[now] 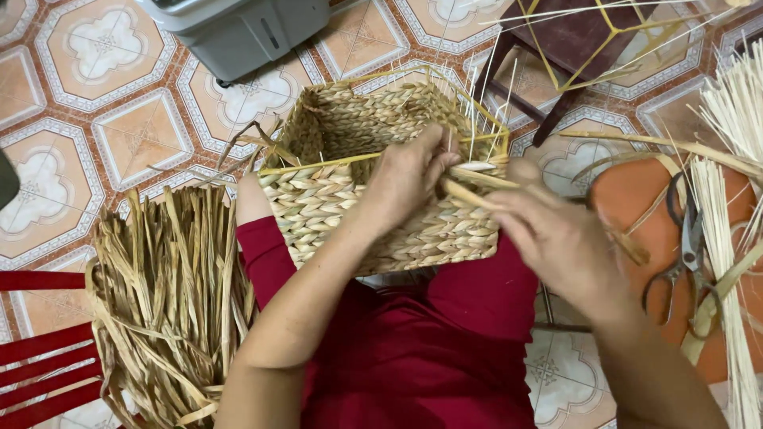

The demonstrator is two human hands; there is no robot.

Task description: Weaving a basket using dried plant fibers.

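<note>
Left hand (409, 175): clenched on the far rim of the rectangular woven straw-coloured basket (373, 214), fingers pinching the weave beside a pale flat strand (477, 181).
Right hand (556, 238): blurred; fingers appear closed on the same strand's near end, pulling it rightward. Grip not fully legible.
Basket position: on the person's lap, over the red garment (445, 342), open side tilted far; thin pale upright stakes (485, 111) stand out of its right rim.
Handling (judgement): basket light, walls springy but firm enough to brace against; best held at the rim near the working point. Strand flexible, probably creases if bent sharply; hold close to the weave.
Left of lap: bundle of dried flat brown leaves (167, 294), resting near the red slatted chair (40, 349).
Right: metal scissors (687, 254) on an orange round stool (636, 199); bundle of thin pale reeds (727, 222) just beside.
Far: grey plastic box (238, 32) on patterned tile floor (119, 119); dark wooden stool (572, 40).
</note>
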